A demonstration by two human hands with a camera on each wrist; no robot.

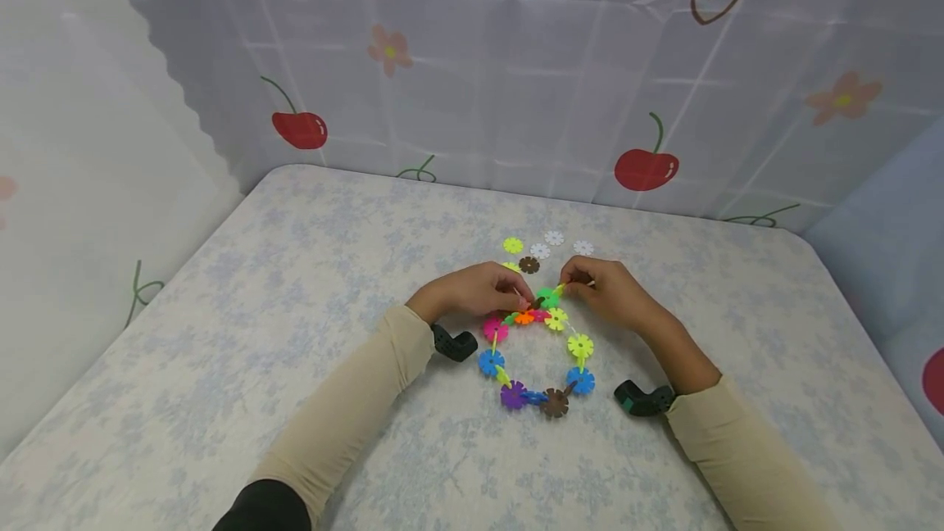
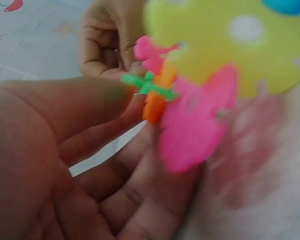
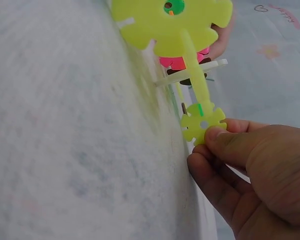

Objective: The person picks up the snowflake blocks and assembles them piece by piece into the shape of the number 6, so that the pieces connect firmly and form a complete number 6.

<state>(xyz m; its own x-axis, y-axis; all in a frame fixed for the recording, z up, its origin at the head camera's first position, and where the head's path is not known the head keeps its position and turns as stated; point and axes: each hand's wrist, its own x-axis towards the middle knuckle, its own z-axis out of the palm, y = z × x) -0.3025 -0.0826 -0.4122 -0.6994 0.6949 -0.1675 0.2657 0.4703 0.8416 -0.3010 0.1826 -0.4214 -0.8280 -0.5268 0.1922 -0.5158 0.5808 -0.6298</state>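
A ring of interlocking notched flower discs lies on the table between both hands, with pink (image 1: 496,329), blue (image 1: 491,363), purple (image 1: 513,396) and brown (image 1: 555,403) pieces among its colours. At its far left side, the left hand (image 1: 478,291) pinches the chain around a small green disc (image 2: 149,86) and an orange disc (image 2: 159,97). The right hand (image 1: 610,292) holds a yellow disc (image 3: 194,126) between thumb and fingers at the ring's far right, beside a bright green disc (image 1: 548,298). Fingers partly hide the joints there.
Beyond the hands lie several loose discs, including a yellow one (image 1: 512,245), a brown one (image 1: 529,265) and white ones (image 1: 554,238). A patterned cloth covers the table (image 1: 295,269). A printed curtain (image 1: 479,88) hangs along its back edge.
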